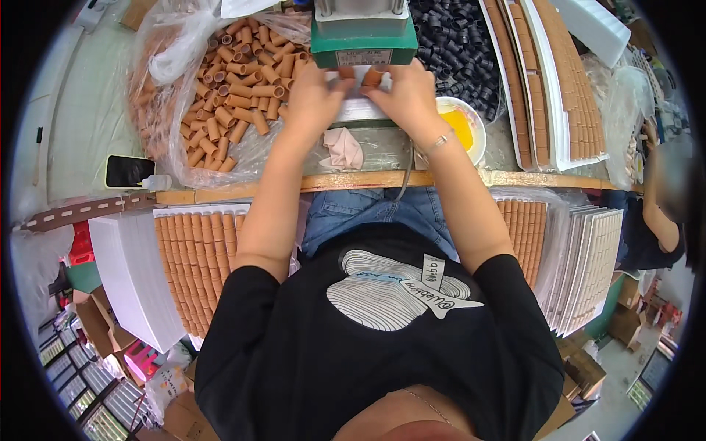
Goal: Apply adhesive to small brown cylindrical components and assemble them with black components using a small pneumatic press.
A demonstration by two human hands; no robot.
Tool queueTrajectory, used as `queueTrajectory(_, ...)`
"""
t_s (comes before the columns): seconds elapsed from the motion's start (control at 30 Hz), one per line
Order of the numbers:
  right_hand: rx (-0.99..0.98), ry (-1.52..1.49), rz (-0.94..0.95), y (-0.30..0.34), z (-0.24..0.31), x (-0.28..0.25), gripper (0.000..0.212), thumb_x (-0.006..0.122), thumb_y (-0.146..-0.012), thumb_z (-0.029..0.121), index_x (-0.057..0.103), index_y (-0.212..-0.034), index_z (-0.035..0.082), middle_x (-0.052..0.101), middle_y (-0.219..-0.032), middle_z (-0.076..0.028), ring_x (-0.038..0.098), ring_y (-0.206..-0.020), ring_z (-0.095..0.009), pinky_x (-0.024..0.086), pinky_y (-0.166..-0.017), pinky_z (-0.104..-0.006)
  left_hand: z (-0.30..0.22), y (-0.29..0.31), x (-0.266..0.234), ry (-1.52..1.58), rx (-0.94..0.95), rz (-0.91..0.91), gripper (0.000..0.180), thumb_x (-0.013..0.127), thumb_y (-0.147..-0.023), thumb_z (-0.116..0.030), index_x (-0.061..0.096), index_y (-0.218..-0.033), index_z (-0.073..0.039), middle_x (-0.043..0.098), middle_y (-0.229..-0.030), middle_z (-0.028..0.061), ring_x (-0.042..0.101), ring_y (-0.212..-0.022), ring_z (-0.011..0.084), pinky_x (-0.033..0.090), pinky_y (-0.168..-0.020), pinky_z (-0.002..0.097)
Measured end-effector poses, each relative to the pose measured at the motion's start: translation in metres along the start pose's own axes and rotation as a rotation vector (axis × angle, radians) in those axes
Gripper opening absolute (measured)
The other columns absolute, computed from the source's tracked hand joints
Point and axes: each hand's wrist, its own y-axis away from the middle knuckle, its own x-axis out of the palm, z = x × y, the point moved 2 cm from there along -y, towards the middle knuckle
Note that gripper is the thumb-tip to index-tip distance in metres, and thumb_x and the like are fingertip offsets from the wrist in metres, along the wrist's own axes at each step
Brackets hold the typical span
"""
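While loose brown tubes (pixel 237 101) remained, tray rows (pixel 193 268) were filled, one tube (pixel 374 76) pinched by right-hand fingers (pixel 382 97), left hand (pixel 313 99) unclear in grip.

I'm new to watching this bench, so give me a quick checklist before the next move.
1. Left hand well clear of the green press: not ok, close by its lower edge in view.
2. Right hand well clear: not ok, likewise close.
3. Brown tube at the right hand: ok, by thumb and fingers.
4. Left hand's grip: cannot tell, fingertips partly hidden.
5. Pink cloth apart from both hands: ok.
6. Black parts right of the press: ok, heaped.
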Motion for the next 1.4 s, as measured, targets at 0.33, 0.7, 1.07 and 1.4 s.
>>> queueTrajectory(0.33,-0.006,-0.087,-0.038,0.045,0.014,-0.038,0.052,0.084,-0.068,0.033,0.065,-0.108,0.007,0.061,-0.088,-0.006,0.059,-0.087,-0.022,0.047,-0.073,-0.0346,-0.032,0.081,-0.038,0.920,-0.281,0.351,0.048,0.051,-0.096,-0.007,0.035,-0.141,-0.003,0.063,-0.111,0.0128,0.058,-0.104,0.0144,0.043,-0.091,0.0259)
queueTrajectory(0.7,0.334,-0.537,0.158,0.086,0.018,-0.054,0.021,0.078,-0.079,0.019,0.067,-0.089,0.004,0.061,-0.075,-0.004,0.053,-0.057,-0.009,0.044,-0.054,-0.0247,-0.070,0.086,0.022,0.409,-0.163,0.062,0.045,0.079,-0.073,-0.003,0.051,-0.109,-0.005,0.066,-0.096,0.0060,0.064,-0.083,0.0146,0.050,-0.071,0.0249)
queueTrajectory(1.07,0.459,0.140,-0.065,0.034,-0.088,-0.073,0.026,0.070,-0.083,0.035,0.073,-0.087,0.010,0.069,-0.079,-0.011,0.067,-0.076,-0.030,0.051,-0.069,-0.0397,0.047,0.075,-0.087,-0.213,-0.338,-0.334,0.032,0.072,-0.080,-0.022,0.059,-0.104,-0.005,0.063,-0.094,0.0092,0.060,-0.083,0.0212,0.048,-0.078,0.0329)
queueTrajectory(1.4,0.579,0.096,0.233,0.006,-0.112,-0.052,0.021,0.074,-0.079,0.028,0.073,-0.084,0.008,0.069,-0.077,-0.009,0.066,-0.072,-0.024,0.051,-0.066,-0.0346,0.069,0.070,-0.086,-0.391,-0.485,-0.067,0.036,0.072,-0.079,-0.039,0.071,-0.092,-0.005,0.068,-0.084,0.0169,0.065,-0.083,0.0314,0.050,-0.074,0.0414)
